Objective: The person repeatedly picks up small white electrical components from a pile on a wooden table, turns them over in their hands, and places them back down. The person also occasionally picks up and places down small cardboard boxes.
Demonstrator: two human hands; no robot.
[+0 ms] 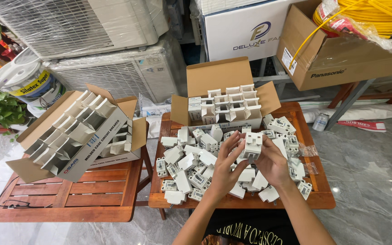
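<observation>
While heaped breakers cover the wooden table, both hands pinch one white circuit breaker between them.

Matt white plastic breaker; slatted varnished wood table; brown cardboard box.

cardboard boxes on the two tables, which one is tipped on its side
The long cardboard box on the left slatted table leans tilted, its white compartments facing up and outward. The smaller box behind the pile of breakers stands upright with flaps open.
</observation>
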